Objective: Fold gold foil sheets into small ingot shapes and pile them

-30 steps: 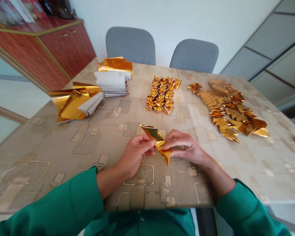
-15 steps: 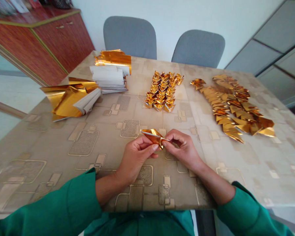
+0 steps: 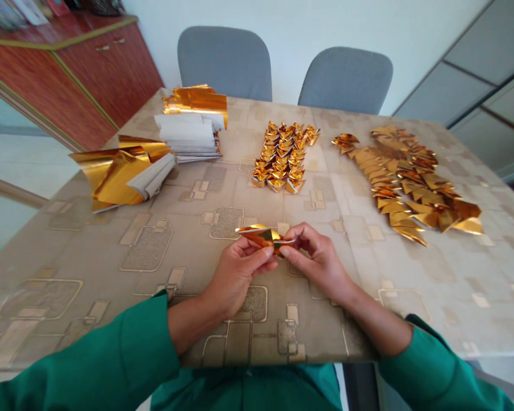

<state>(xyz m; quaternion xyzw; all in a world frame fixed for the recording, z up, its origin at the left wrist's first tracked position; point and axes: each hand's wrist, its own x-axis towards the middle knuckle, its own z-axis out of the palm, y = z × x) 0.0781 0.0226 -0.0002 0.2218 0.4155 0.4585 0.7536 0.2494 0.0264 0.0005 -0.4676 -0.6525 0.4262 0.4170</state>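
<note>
seemingly, left hand (image 3: 235, 273) and right hand (image 3: 319, 260) pinch foil (image 3: 260, 234).

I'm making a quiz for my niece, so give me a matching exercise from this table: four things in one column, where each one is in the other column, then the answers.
Things:
1. Folded gold foil
2. Stack of paper sheets
3. Rounded gold boat shapes
4. Pointed gold triangles

Places:
A. Right side of the table
B. Pinched between the left hand and right hand
C. Far middle, in a tight cluster
D. Far left, white edges showing

Pairs: 1-B, 2-D, 3-C, 4-A
</note>
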